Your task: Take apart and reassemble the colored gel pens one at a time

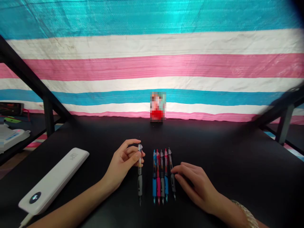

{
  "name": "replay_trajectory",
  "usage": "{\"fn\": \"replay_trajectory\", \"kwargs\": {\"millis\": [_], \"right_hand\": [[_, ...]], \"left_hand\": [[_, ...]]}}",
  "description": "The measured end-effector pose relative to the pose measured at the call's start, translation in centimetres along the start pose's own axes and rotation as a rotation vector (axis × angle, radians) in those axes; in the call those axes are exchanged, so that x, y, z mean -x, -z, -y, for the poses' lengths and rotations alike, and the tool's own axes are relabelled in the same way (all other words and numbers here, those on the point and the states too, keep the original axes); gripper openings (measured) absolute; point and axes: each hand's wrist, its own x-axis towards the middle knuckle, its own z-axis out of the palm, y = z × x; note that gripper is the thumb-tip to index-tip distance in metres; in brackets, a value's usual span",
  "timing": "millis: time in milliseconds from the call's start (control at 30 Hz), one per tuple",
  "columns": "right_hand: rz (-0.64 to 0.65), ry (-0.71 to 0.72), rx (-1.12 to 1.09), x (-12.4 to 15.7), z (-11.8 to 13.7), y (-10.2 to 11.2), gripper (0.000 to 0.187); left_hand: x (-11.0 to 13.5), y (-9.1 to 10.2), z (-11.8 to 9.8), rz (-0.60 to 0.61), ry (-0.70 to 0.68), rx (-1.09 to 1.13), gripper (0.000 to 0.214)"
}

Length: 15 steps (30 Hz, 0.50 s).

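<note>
My left hand [123,163] pinches the upper end of a clear pen with a grey grip [140,174], which lies on the black table [225,164], tip toward me. Just to its right, several pens [162,175] lie side by side in a row, with blue, pink, grey and black grips. My right hand [194,183] rests on the table beside the row, its fingertips touching the rightmost black-grip pen [172,177].
A white power bank [53,180] with a cable lies at the left of the table. A small card [158,106] stands at the table's far edge against a striped blue, white and pink tarp. Black frame bars rise on both sides.
</note>
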Motion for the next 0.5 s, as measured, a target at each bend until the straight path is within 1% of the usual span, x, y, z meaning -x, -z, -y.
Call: {"fn": "replay_trajectory", "kwargs": {"millis": [133, 333, 500], "right_hand": [[-0.018, 0.016, 0.002, -0.24, 0.23, 0.17, 0.016], [-0.017, 0.012, 0.004, -0.13, 0.04, 0.10, 0.016], [-0.010, 0.011, -0.008, -0.10, -0.02, 0.01, 0.016]], "left_hand": [[0.06, 0.08, 0.00, 0.031, -0.006, -0.010, 0.030], [0.02, 0.02, -0.31, 0.042, -0.020, -0.004, 0.027], [-0.21, -0.02, -0.35, 0.064, -0.006, -0.005, 0.034]]}}
